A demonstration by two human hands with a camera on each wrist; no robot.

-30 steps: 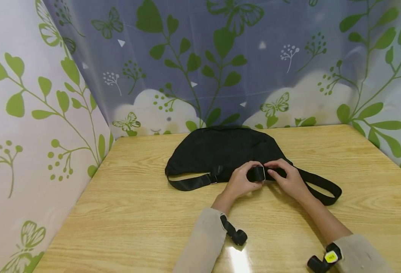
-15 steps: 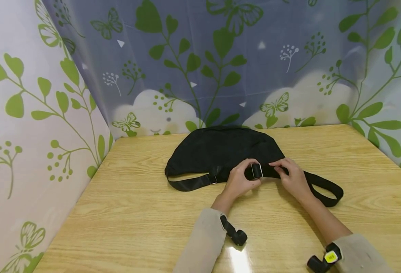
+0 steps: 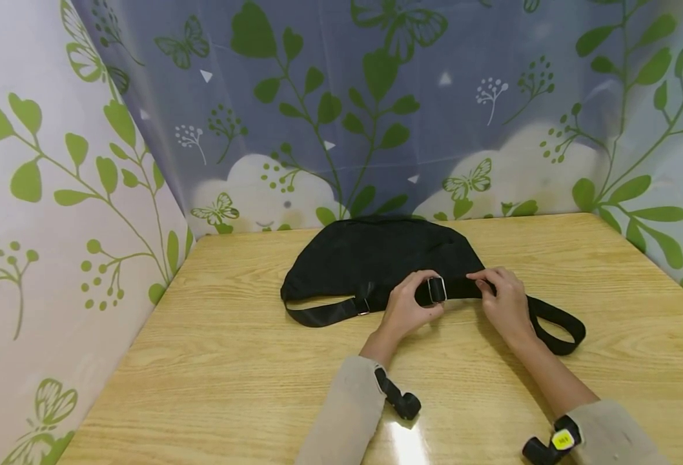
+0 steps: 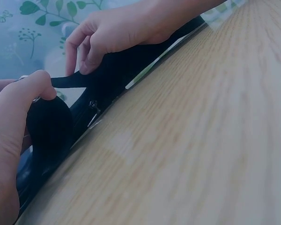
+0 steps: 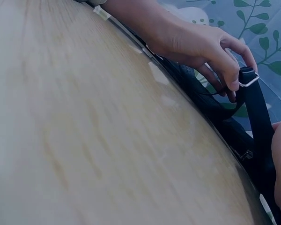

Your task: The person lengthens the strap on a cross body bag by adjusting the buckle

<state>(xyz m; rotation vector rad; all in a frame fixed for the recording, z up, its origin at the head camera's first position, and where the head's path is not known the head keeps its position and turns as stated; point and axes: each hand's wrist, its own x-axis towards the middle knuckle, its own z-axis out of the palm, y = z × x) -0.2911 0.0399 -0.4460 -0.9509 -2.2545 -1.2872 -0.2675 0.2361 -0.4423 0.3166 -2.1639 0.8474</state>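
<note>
A black waist bag [image 3: 388,252] lies at the back of the wooden table. My left hand [image 3: 407,307] pinches its strap by the metal slide buckle [image 3: 445,289], which stands raised off the tabletop. To the right, my right hand [image 3: 505,305] pinches the black strap [image 3: 459,288] between thumb and fingers, and the stretch between both hands looks fairly taut. In the right wrist view, a loop of webbing hangs below the buckle [image 5: 249,83] beside the left fingers. From the left wrist view, the right hand [image 4: 119,35] grips the band close to the left thumb.
The strap's free loop [image 3: 574,332] lies on the table right of the right hand. A second metal buckle [image 3: 363,306] sits on the strap's left part. Behind the table [image 3: 202,361] hangs a leaf-patterned cloth [image 3: 341,155], with a similar one at the left.
My right hand has slid rightward, drawing the strap with it, so the gap between the hands is wider. The buckle in the left hand has shifted slightly left and up.
</note>
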